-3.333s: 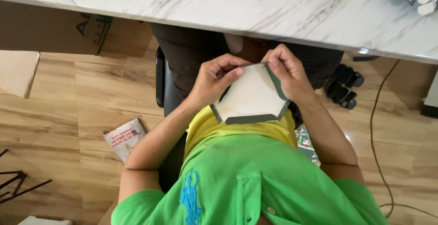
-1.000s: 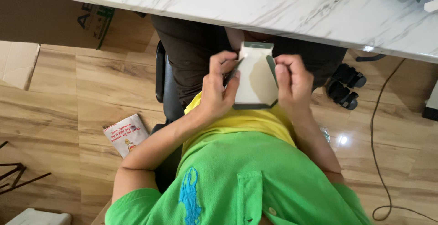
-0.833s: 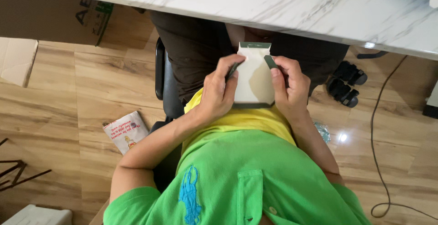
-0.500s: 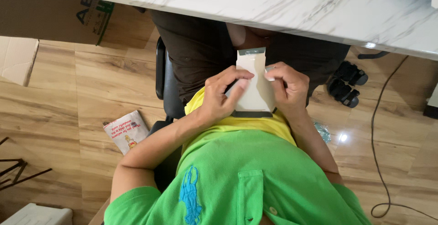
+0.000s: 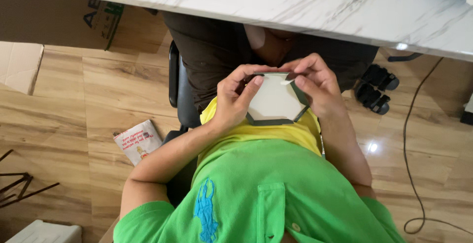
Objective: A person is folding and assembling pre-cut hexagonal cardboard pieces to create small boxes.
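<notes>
Both of my hands hold a flat white hexagonal piece (image 5: 275, 104) with dark green edges, just above my lap and below the table's edge. My left hand (image 5: 236, 100) grips its left side, thumb resting on the white face. My right hand (image 5: 318, 86) grips the right side, and its fingertips pinch a small white tab at the piece's top edge. The piece lies flat, white face towards me, over my yellow-and-green shirt (image 5: 266, 184).
A white marble table (image 5: 295, 1) spans the top. A cardboard box (image 5: 59, 21) stands under it at the left. A small printed packet (image 5: 139, 141) lies on the wooden floor. Black sandals (image 5: 377, 87) and a cable (image 5: 414, 139) are at the right; a black chair (image 5: 180, 90) is beneath me.
The piece was turned edge-on and upright between my hands, then laid flat again with its white face up. My right fingers have moved to its top edge.
</notes>
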